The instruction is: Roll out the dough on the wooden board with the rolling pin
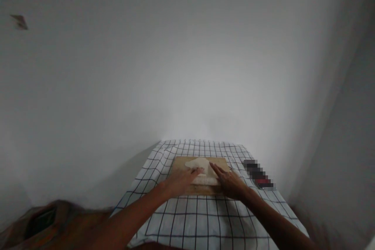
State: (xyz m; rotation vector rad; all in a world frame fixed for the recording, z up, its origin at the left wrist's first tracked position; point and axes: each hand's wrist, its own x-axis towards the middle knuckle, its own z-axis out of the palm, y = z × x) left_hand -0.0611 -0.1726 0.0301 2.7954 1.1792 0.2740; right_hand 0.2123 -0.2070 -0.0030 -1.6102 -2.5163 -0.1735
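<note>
Both hands lie flat with fingers spread: the left hand (180, 179) and right hand (230, 183) press a pale sheet of dough (202, 167), lower centre of the frame, on a wooden board (178, 166). Beneath is a checked cloth (190, 218); a blurred object (259, 175) lies right of the board.

- It looks like a room in a home.
- A checked cloth (202, 218) lies under the hands.
- A wooden board (178, 166) with dough (202, 164) sits there.
- A plain white wall (187, 66) stands behind.
</note>
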